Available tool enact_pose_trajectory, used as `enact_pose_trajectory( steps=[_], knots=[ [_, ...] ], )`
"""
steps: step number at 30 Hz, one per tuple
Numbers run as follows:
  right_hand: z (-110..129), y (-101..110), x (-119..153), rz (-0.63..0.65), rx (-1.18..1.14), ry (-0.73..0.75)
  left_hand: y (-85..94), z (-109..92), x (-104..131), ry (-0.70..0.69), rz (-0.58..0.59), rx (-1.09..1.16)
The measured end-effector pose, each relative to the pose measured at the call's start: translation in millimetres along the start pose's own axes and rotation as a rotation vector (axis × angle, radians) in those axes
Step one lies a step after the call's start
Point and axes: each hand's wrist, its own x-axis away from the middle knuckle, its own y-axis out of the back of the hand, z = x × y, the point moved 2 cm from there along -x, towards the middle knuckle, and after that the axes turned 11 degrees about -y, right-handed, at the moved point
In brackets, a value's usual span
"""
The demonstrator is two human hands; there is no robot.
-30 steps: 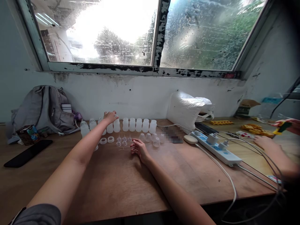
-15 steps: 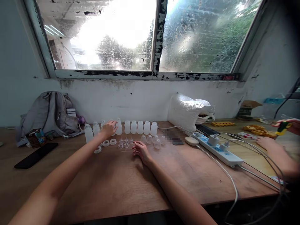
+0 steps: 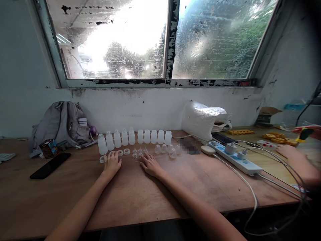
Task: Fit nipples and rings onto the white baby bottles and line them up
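My left hand (image 3: 112,164) reaches down to the table at the white bottle collar rings (image 3: 126,151), fingers apart over one or two of them. My right hand (image 3: 150,165) lies low with its fingers spread at the edge of the clear bottle nipples (image 3: 134,154), partly covering some. Behind the hands stands a row of frosted baby bottles: several on the left have tops fitted, such as the leftmost bottle (image 3: 102,144), and several on the right are topless bottles (image 3: 161,137). Translucent domed caps (image 3: 172,153) sit right of my right hand.
A black phone (image 3: 50,165), a small box (image 3: 49,149) and a grey backpack (image 3: 62,127) are at the left. To the right are a white round puck (image 3: 208,150), a power strip (image 3: 235,159) with cables, and a co-worker's hand (image 3: 288,152) by yellow parts (image 3: 279,139).
My left hand has come down from the bottle row to the rings, leaving another topped bottle in line. My right hand has flattened towards the nipples. The view has shifted slightly.
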Motion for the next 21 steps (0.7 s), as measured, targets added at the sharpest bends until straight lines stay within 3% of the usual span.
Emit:
enact_pose_trajectory(
  steps=[2, 5, 13, 16, 21],
  knots=[
    [-1, -2, -3, 0.058, 0.020, -0.015, -3.2, 0, 0, 0.048, 0.028, -0.003],
    [-1, -4, -8, 0.083, 0.007, -0.007, -5.9, -2, 1, 0.012, 0.031, 0.064],
    [-3, 0, -8, 0.009, -0.159, 0.059, 3.2, -24, 3, -0.368, -0.026, 0.564],
    [0, 6, -2, -0.002, -0.211, 0.108, 0.9, -25, 3, -0.310, -0.045, 0.478],
    [9, 10, 6, 0.093, -0.273, 0.257, -8.7, -14, 3, -0.179, 0.027, 0.411]
  ],
)
